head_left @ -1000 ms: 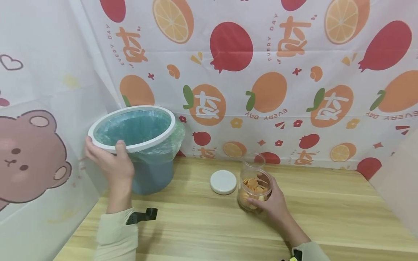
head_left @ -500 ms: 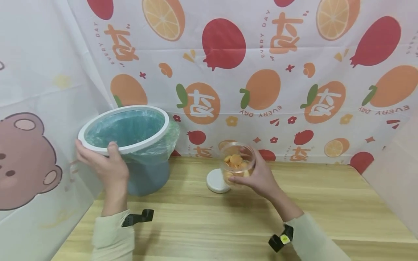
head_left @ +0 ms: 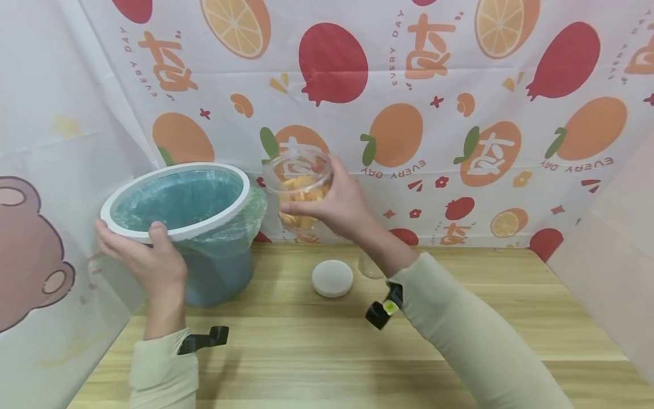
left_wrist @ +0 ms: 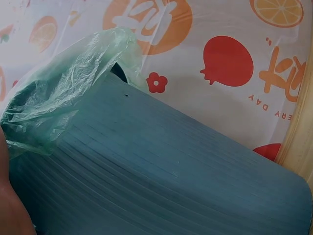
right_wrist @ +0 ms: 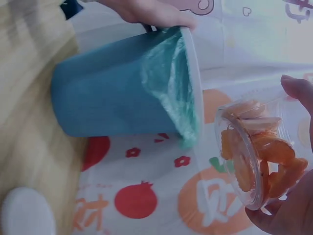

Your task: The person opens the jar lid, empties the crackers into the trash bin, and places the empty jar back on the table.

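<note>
My left hand (head_left: pixel 150 261) grips the white rim of a blue trash bin (head_left: pixel 217 275), thumb at the rim and fingers along its outer side. A thin green bag (head_left: pixel 204 199) lines the bin and hangs over its edge. In my right hand (head_left: pixel 342 201) is a clear lidless jar (head_left: pixel 298 165), raised above the table just right of the bin's mouth. Orange, chip-like pieces (right_wrist: pixel 274 152) fill its lower part. The right wrist view shows my thumb and fingers around the jar's sides. In the left wrist view, only an edge of my left hand (left_wrist: pixel 12 205) shows.
A round white lid (head_left: pixel 332 278) lies on the wooden table (head_left: pixel 286 352). Behind it to the right stands a clear glass (head_left: pixel 371 266), partly hidden by my right forearm. Fruit-printed cloth (head_left: pixel 388 68) hangs behind, with a pale sheet along the left.
My right hand has lifted the jar off the table and carried it up and left toward the bin, past the lid. The left hand keeps its hold on the rim.
</note>
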Demonstrator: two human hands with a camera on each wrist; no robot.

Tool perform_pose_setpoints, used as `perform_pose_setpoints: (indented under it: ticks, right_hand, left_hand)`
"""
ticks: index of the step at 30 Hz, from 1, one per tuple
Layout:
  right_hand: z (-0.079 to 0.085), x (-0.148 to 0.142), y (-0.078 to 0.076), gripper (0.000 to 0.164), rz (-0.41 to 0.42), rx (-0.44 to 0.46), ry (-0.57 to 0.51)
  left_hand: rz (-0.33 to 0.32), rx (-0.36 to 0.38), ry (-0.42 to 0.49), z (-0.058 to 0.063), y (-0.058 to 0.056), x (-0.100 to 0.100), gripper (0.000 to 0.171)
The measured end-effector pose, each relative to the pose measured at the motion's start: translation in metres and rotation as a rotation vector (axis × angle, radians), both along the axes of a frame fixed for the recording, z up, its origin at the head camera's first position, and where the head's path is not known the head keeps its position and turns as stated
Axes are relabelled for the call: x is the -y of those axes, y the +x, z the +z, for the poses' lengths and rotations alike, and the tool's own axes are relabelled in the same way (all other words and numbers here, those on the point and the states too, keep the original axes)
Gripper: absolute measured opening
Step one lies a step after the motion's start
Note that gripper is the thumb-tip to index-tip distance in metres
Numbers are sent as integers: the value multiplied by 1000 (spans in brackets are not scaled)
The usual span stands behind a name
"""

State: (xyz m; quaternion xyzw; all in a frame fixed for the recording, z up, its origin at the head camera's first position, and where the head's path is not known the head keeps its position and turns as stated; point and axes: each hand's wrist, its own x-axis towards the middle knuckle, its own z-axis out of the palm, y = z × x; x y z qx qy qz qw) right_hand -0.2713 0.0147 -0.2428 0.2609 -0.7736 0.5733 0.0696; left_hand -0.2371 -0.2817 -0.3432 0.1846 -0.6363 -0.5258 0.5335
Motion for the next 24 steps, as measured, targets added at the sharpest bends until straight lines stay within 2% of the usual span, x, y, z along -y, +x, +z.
perform_pose_setpoints:
  ticks: [5,10,16,20,24]
  right_hand:
    - [21,25,-13,94,-28,-48,53]
    - [36,47,-22,101,-58,-68,206]
    - [49,75,-26,110,-120,-161,512]
    - [53,89,-28,109,-181,-239,734]
    - [54,97,-29,107,-197,-307,884]
  left_hand:
    - [5,8,6,1,0,1,87]
    - [1,25,23,1,1,2,87]
    - [7,9,7,-1,1,4,87]
    - [15,14,-1,-1,1,4,86]
    - [19,11,-1,0,1,2,87]
